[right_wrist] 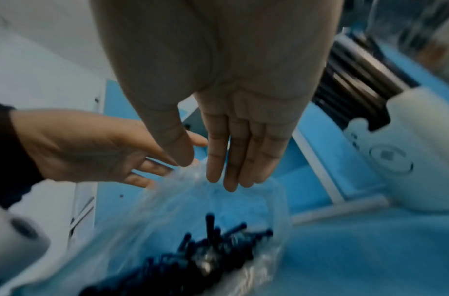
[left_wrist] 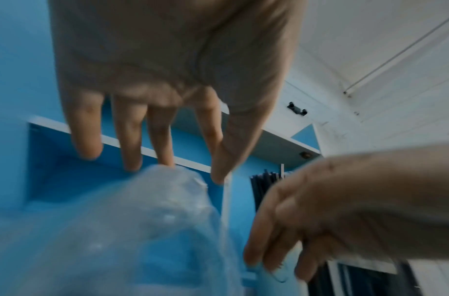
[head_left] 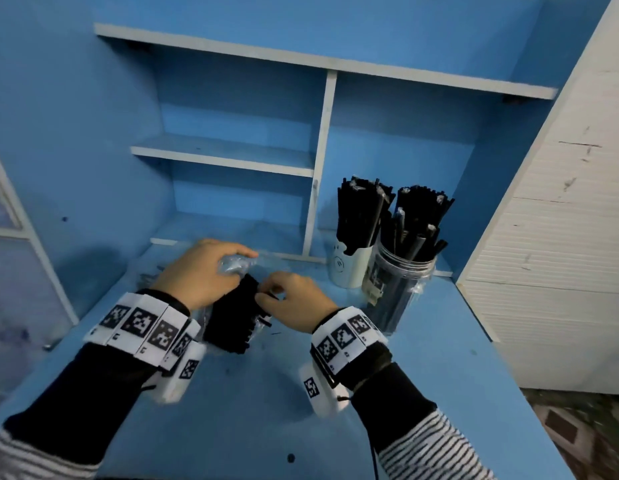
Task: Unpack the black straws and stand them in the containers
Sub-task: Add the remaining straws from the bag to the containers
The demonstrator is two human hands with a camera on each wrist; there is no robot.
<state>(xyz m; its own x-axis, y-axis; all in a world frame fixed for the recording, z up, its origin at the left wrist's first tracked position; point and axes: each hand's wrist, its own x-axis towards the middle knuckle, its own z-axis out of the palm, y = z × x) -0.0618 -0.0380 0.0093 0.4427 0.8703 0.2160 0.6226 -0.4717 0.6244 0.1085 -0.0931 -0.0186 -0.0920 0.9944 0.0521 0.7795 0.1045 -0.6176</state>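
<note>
A bundle of black straws point(head_left: 232, 317) lies in a clear plastic bag point(head_left: 237, 264) on the blue desk point(head_left: 252, 403). My left hand point(head_left: 232, 261) is spread over the bag's crumpled far end, its fairly straight fingers point(left_wrist: 132, 140) touching the plastic bag point(left_wrist: 147, 220). My right hand point(head_left: 270, 292) pinches the bag's film beside the straws, thumb against forefinger point(right_wrist: 213, 156). The straw ends point(right_wrist: 213, 250) show inside the bag point(right_wrist: 192, 200) below that pinch. A white cup point(head_left: 351, 266) and a clear jar point(head_left: 398, 292), both full of upright black straws, stand at the right.
Blue shelving point(head_left: 228, 157) with a white upright divider point(head_left: 320, 161) backs the desk. A white panelled wall point(head_left: 550, 237) closes the right side just past the jar. The desk's front edge runs off at bottom right, with patterned floor point(head_left: 585, 434) beyond.
</note>
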